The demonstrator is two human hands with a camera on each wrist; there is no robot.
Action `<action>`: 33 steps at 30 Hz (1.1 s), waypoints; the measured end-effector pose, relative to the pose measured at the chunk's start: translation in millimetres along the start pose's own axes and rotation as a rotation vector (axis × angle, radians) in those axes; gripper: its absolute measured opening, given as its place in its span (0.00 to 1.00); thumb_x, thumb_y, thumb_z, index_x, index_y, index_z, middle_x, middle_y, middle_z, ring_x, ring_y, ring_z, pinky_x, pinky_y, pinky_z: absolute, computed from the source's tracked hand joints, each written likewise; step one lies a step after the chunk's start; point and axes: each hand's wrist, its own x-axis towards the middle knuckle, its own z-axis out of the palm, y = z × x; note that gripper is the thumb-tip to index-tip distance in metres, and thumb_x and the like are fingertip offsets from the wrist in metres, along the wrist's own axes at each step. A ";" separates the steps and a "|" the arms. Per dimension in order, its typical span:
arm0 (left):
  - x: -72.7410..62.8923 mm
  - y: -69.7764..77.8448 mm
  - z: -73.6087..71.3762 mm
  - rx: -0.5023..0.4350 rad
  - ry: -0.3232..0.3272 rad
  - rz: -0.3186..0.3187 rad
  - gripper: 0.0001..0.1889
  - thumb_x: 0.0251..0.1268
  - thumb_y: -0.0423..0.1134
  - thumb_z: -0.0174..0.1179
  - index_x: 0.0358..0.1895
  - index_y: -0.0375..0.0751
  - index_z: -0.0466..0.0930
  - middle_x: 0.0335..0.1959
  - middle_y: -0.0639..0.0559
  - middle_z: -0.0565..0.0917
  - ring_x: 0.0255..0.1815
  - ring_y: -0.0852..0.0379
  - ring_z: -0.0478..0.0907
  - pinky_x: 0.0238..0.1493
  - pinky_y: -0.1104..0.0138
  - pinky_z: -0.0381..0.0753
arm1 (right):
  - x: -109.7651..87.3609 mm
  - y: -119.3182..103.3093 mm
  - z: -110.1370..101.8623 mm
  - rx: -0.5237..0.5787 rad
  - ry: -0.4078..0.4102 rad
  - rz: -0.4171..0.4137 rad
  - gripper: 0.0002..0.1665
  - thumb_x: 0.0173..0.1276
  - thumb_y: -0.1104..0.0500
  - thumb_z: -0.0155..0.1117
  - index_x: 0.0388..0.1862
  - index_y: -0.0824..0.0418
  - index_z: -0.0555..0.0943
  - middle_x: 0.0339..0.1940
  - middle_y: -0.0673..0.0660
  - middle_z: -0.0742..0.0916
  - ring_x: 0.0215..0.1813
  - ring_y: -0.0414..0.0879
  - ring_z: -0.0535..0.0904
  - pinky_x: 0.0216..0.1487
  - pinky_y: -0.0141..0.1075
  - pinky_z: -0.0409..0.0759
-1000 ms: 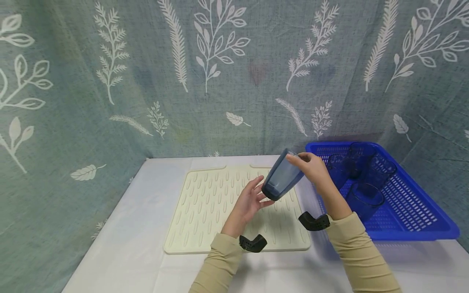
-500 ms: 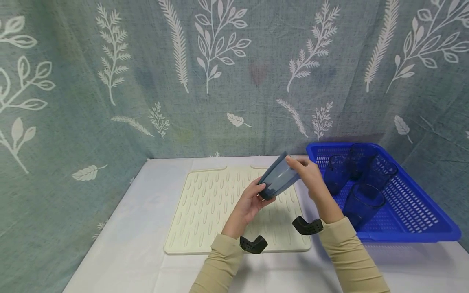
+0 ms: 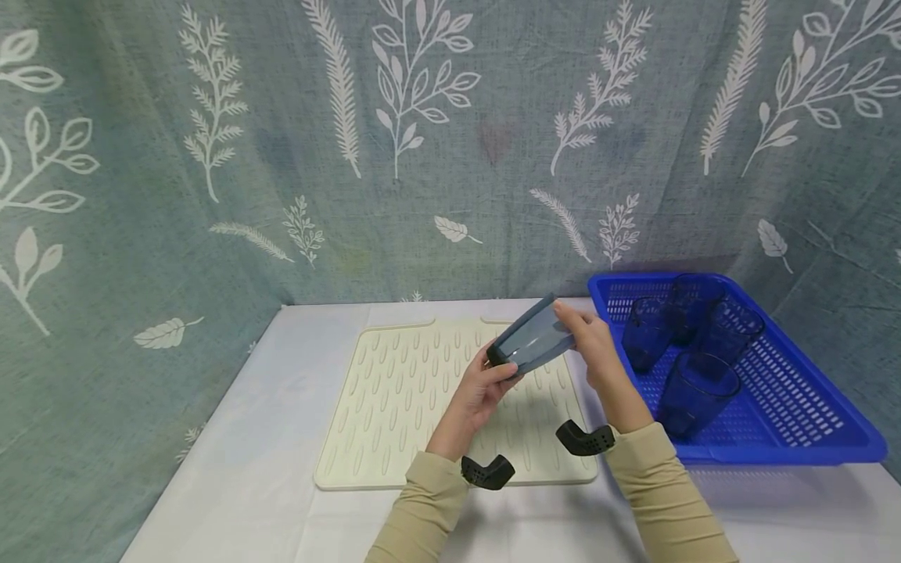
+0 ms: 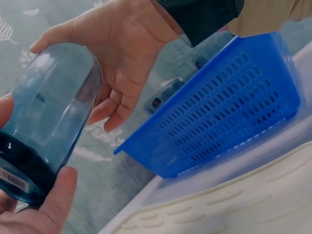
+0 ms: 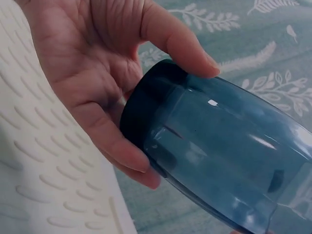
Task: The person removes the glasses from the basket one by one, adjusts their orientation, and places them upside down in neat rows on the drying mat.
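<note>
Leafy curtain (image 3: 415,234) behind; just right of centre, a blue glass (image 3: 533,342) slants lower left to upper right, base (dark, thick) gripped by the left hand (image 3: 481,389), rim end pinched by the right hand (image 3: 594,344).

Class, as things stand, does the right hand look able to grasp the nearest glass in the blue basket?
Probably not: the right hand holds a tilted glass. Otherwise the way looks free: the blue basket is open above the nearest glass.
</note>
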 end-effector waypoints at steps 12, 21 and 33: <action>0.0 -7.2 2.6 -0.084 0.058 0.078 0.32 0.54 0.18 0.50 0.64 0.39 0.58 0.52 0.46 0.69 0.46 0.60 0.77 0.53 0.68 0.75 | -0.1 4.2 6.3 0.105 0.028 -0.006 0.40 0.63 0.44 0.53 0.60 0.76 0.65 0.47 0.65 0.75 0.43 0.45 0.72 0.57 0.43 0.70; 2.4 -14.7 6.6 -0.283 0.033 0.224 0.26 0.58 0.19 0.48 0.58 0.45 0.64 0.52 0.49 0.70 0.50 0.57 0.77 0.58 0.64 0.72 | -1.2 3.2 11.5 0.143 -0.024 -0.022 0.39 0.64 0.45 0.50 0.61 0.76 0.62 0.45 0.61 0.76 0.39 0.40 0.73 0.50 0.37 0.70; 2.1 -9.4 1.8 -0.276 0.023 0.313 0.26 0.51 0.35 0.66 0.55 0.50 0.68 0.48 0.54 0.77 0.50 0.58 0.77 0.60 0.57 0.70 | -11.0 -2.3 9.1 0.088 -0.155 0.031 0.43 0.66 0.45 0.49 0.66 0.76 0.54 0.61 0.72 0.66 0.63 0.59 0.61 0.63 0.55 0.62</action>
